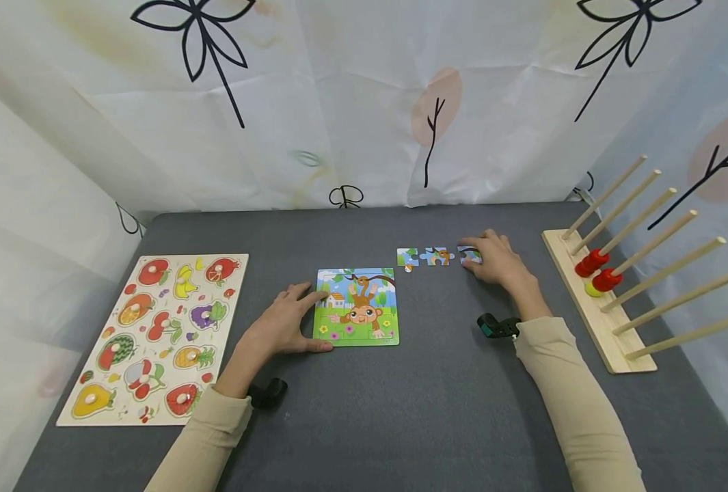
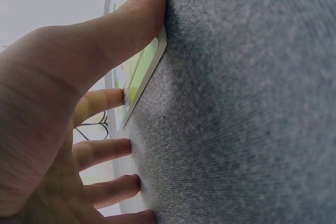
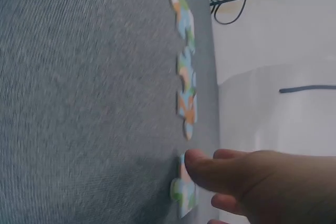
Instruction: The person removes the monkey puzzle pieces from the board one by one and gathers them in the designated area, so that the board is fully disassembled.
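Note:
A monkey puzzle board [image 1: 357, 328] lies at the middle of the grey table. My left hand [image 1: 285, 321] rests at its left side with fingers spread, thumb on the lower left corner and index finger at the left edge. Behind and right of the board, two loose puzzle pieces, one [image 1: 407, 257] and another [image 1: 437, 256], lie in a row. At the row's right end my right hand [image 1: 493, 260] touches a third piece [image 1: 469, 253] with its fingertips; in the right wrist view the thumb is against this piece [image 3: 187, 192]. Whether the fingers pinch it I cannot tell.
A fruit puzzle board [image 1: 154, 328] lies at the left. At the right stands a wooden base [image 1: 628, 342] with several tilted-looking pegs, red rings [image 1: 606, 281] and a yellow ring [image 1: 593, 290]. A white curtain [image 1: 351, 102] hangs behind the table.

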Motion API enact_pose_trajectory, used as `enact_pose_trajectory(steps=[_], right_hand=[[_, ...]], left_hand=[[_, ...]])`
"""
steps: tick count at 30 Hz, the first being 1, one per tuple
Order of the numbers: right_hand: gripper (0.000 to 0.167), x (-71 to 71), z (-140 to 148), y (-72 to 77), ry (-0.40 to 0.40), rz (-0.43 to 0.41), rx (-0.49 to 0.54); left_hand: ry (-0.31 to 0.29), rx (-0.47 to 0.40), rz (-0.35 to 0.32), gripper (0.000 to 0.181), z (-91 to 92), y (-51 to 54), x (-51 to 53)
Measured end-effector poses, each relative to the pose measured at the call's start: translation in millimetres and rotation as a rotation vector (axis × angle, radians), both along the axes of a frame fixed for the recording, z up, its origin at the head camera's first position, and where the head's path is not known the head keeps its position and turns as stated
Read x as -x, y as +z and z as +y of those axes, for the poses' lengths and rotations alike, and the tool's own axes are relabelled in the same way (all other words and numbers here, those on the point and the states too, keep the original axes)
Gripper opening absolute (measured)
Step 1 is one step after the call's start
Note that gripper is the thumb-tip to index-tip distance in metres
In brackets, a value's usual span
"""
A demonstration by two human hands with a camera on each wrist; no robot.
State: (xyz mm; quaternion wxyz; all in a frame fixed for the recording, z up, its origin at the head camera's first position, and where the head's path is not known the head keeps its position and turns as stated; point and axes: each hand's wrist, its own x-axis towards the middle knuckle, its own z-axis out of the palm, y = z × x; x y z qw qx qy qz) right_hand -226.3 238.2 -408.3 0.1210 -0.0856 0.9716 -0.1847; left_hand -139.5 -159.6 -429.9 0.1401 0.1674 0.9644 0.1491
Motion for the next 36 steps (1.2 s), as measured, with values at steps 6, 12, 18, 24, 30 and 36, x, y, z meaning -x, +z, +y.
enact_pose_trajectory(steps=[6, 12, 18, 24, 30, 36], right_hand=[[0.052, -6.0, -12.4, 5.8, -0.019, 0.056, 0.076], [0.052, -10.3, -28.7, 9.0, 0.013, 0.085, 0.163], [0.052, -16.5, -47.2, 10.6, 0.065, 0.106, 0.24], [0.053, -21.6, -68.3, 11.5, 0.11, 0.095, 0.296], [0.053, -28.2, -91.9, 14.9, 0.154, 0.084, 0.333], [0.053, -33.7, -117.0, 13.1, 0.223, 0.063, 0.349]], left_hand=[[-0.002, 0.007, -0.004, 0.1, -0.4, 0.7, 0.2], [-0.009, -0.004, 0.001, 0.101, -1.1, 0.3, 0.0], [-0.003, -0.005, 0.01, 0.111, -1.2, -0.1, -0.8], [0.003, 0.003, -0.002, 0.114, -0.7, -0.8, -0.8], [0.003, 0.004, 0.0, 0.115, -0.9, -1.3, -0.1], [0.001, 0.0, 0.0, 0.115, -0.8, -1.3, 0.1]])
